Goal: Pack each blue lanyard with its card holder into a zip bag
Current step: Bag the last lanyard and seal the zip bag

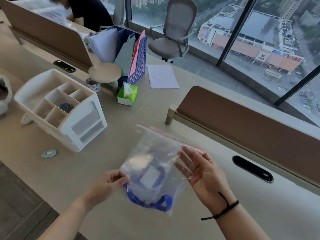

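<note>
Head view: the bag [156,163] hangs in the air above the desk [72,170], between the two hands, with its long axis running from the red zip strip at the far upper end down toward the person. Inside it, the card holder [149,176] sits about mid-bag and the blue lanyard [156,204] is bunched in the low near end. The left hand [108,183] pinches the bag's left edge between curled fingers and thumb, just beside the card holder. The right hand [201,172] is spread flat, fingers straight, against the bag's right side just below the zip; whether the zip is sealed I cannot tell. The zip end lies up and away from both hands, the right being nearer, so closing it looks like a job for that hand. Further left on the desk stands a white organiser [60,108].
</note>
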`<state>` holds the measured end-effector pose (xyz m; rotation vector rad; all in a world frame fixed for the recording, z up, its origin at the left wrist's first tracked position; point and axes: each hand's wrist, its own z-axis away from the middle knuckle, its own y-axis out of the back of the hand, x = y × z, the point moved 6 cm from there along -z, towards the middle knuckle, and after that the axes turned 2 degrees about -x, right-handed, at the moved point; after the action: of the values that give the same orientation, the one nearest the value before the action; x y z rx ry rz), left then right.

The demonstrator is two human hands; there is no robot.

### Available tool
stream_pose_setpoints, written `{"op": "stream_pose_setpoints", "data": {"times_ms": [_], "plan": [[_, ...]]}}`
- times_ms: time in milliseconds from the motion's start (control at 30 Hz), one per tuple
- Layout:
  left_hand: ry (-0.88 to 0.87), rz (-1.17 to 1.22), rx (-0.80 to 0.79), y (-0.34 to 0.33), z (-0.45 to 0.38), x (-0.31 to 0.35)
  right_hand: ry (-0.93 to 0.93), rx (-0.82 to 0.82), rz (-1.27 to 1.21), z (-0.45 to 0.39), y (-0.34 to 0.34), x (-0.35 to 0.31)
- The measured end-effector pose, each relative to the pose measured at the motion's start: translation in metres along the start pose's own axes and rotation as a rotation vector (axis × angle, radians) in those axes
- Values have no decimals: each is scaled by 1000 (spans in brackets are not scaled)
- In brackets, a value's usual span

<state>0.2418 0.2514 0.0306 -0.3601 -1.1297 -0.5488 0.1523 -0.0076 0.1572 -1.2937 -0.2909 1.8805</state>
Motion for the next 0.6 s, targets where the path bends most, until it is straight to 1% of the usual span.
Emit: {"op": "stream_pose_setpoints", "data": {"times_ms": [33, 133, 300, 400, 500, 533, 600], "plan": [[19, 7, 28, 5, -8, 0, -15, 43, -21, -13, 5, 2], [77, -74, 136, 22, -37, -4, -53, 176, -28, -51, 25, 8], [129, -175, 235, 30, -86, -8, -135, 351, 98, -114, 61, 22], [131, -374, 287, 33, -115, -15, -172, 393, 152, -155, 79, 31], [176, -596, 299, 31, -130, -25, -191, 423, 183, -190, 93, 39], [165, -682, 301, 27, -132, -27, -197, 437, 177, -198, 97, 41], [81, -882, 303, 15, -130, -24, -206, 477, 166, -210, 105, 48]]}}
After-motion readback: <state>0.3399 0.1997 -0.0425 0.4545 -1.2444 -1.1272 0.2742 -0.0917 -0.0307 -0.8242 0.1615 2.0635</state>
